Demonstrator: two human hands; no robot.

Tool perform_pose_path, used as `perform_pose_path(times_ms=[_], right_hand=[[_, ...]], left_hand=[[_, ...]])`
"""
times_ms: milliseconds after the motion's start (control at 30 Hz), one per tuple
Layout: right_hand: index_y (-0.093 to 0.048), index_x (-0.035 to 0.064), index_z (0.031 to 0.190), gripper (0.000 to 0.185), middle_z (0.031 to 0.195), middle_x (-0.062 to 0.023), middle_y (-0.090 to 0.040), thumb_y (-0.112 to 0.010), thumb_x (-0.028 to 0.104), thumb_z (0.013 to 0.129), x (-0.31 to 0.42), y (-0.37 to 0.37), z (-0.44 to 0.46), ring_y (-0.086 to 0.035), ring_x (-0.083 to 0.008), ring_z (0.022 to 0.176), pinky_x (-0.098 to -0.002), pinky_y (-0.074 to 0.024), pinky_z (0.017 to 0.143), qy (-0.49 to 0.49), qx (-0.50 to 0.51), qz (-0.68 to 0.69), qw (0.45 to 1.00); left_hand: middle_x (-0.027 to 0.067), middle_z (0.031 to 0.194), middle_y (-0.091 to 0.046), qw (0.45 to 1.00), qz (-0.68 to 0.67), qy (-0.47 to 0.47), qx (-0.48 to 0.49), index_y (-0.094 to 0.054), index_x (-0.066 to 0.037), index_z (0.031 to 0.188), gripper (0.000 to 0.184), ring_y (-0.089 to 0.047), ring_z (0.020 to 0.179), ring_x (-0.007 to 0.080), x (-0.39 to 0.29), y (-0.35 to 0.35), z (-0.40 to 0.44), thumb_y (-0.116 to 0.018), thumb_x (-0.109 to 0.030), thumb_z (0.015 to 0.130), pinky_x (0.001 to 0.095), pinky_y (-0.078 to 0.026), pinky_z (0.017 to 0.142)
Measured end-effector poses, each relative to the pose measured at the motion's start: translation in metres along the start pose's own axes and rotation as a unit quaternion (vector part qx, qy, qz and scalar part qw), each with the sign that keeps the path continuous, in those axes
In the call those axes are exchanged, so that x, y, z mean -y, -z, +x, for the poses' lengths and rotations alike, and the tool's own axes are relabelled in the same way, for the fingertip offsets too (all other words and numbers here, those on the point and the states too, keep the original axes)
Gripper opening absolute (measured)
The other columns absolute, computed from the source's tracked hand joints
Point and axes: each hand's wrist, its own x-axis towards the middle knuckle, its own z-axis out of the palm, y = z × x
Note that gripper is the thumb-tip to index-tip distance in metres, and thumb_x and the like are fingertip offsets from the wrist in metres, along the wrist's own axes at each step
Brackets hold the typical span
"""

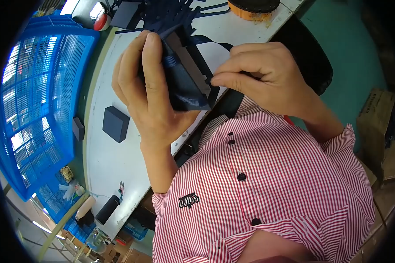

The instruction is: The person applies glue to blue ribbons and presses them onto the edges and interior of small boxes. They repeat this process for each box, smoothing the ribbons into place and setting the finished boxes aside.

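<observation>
A dark navy open box (186,81) with a paler inside is tilted in my left hand (151,83). The fingers of that hand spread over its left side, and the thumb is under its lower end. Navy ribbon (199,39) loops from the box's upper end toward my right hand (259,72). My right thumb and forefinger are pinched together at the box's right edge, and what lies between them is too small to make out.
A small dark box (116,124) sits on the white table (101,158). Dark ribbon strips (171,15) lie at the far side, near an orange round container (253,8). A blue plastic basket (44,101) stands left. A black cylinder (107,209) is at lower left.
</observation>
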Motion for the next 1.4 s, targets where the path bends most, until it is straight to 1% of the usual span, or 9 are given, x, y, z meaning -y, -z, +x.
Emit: perform_pose_path(times_ms=[533,733,833,933,1033,1133,1233,1333,1400], right_hand=[[-0.072,0.0033,0.075,0.014,0.069,-0.0103,-0.067,-0.074,0.017,0.073,0.005,-0.005,0.007,-0.063,-0.0251,0.060,-0.0336,-0.0495,0.059,-0.050,-0.001,-0.007,0.999],[-0.072,0.0045,0.078,0.016,0.068,-0.0112,-0.066,-0.071,0.019,0.072,0.012,-0.010,0.015,-0.064,-0.0249,0.060,-0.0343,-0.0505,0.061,-0.170,0.044,-0.014,0.984],[-0.071,0.0028,0.080,0.015,0.069,-0.0115,-0.066,-0.070,0.017,0.074,-0.003,-0.022,0.013,-0.064,-0.0230,0.061,-0.0324,-0.0498,0.061,-0.174,0.050,0.018,0.983],[-0.068,0.0016,0.080,0.010,0.065,-0.0021,-0.059,-0.070,0.011,0.083,-0.023,-0.022,0.012,-0.051,-0.0069,0.059,-0.0224,-0.0412,0.054,-0.059,0.084,0.077,0.992],[-0.069,-0.0007,0.082,0.022,0.072,-0.0116,-0.066,-0.071,0.021,0.084,-0.016,-0.008,0.014,-0.062,-0.0187,0.064,-0.0290,-0.0473,0.061,-0.181,0.155,0.210,0.948],[-0.069,-0.0002,0.082,0.027,0.071,-0.0119,-0.066,-0.072,0.026,0.085,-0.011,-0.010,0.014,-0.063,-0.0197,0.063,-0.0295,-0.0475,0.062,-0.176,0.147,0.234,0.945],[-0.069,0.0007,0.081,0.025,0.071,-0.0126,-0.065,-0.072,0.025,0.084,-0.006,-0.026,0.012,-0.063,-0.0239,0.063,-0.0317,-0.0485,0.063,-0.078,0.080,0.049,0.993],[-0.069,0.0021,0.082,0.022,0.071,-0.0133,-0.065,-0.072,0.024,0.082,-0.003,-0.035,0.013,-0.063,-0.0287,0.063,-0.0349,-0.0490,0.064,-0.022,0.058,-0.073,0.995],[-0.069,0.0015,0.083,0.020,0.070,-0.0133,-0.064,-0.069,0.022,0.084,-0.003,-0.036,0.012,-0.062,-0.0300,0.063,-0.0367,-0.0493,0.065,-0.027,0.088,-0.076,0.993]], left_hand=[[0.0169,0.133,-0.050,0.992,0.079,-0.078,-0.054,-0.048,0.002,0.138,0.096,-0.047,0.123,0.0325,0.002,0.001,0.001,-0.088,-0.030,0.057,0.0403,-0.042,0.099],[0.0165,0.132,-0.052,0.987,0.091,-0.122,-0.042,-0.050,0.001,0.136,0.091,-0.049,0.121,0.0335,0.006,-0.003,-0.005,-0.087,-0.026,0.058,0.0417,-0.040,0.098],[0.0165,0.133,-0.051,0.995,0.070,-0.067,-0.015,-0.051,-0.001,0.137,0.090,-0.049,0.120,0.0339,0.005,-0.011,-0.014,-0.087,-0.023,0.057,0.0422,-0.040,0.098],[0.0164,0.132,-0.050,0.998,0.056,0.003,0.009,-0.050,-0.002,0.138,0.094,-0.049,0.120,0.0343,0.001,-0.008,-0.020,-0.088,-0.021,0.054,0.0423,-0.039,0.099],[0.0162,0.133,-0.046,0.999,0.011,0.043,0.013,-0.043,-0.003,0.144,0.106,-0.049,0.119,0.0346,0.004,-0.004,-0.022,-0.091,-0.022,0.051,0.0413,-0.041,0.098],[0.0160,0.133,-0.044,0.998,-0.007,0.065,0.010,-0.040,-0.004,0.146,0.110,-0.050,0.119,0.0342,0.004,0.000,-0.023,-0.092,-0.021,0.051,0.0403,-0.043,0.098],[0.0160,0.133,-0.043,0.997,-0.016,0.070,0.007,-0.040,-0.005,0.146,0.110,-0.050,0.119,0.0338,0.002,0.001,-0.023,-0.092,-0.018,0.050,0.0399,-0.044,0.098],[0.0161,0.133,-0.044,0.997,-0.008,0.072,0.010,-0.041,-0.006,0.146,0.109,-0.049,0.120,0.0339,0.001,0.004,-0.027,-0.092,-0.017,0.051,0.0402,-0.044,0.098],[0.0164,0.133,-0.044,0.997,-0.004,0.077,0.016,-0.042,-0.006,0.146,0.108,-0.049,0.121,0.0342,0.001,0.005,-0.032,-0.091,-0.016,0.051,0.0404,-0.044,0.099]])
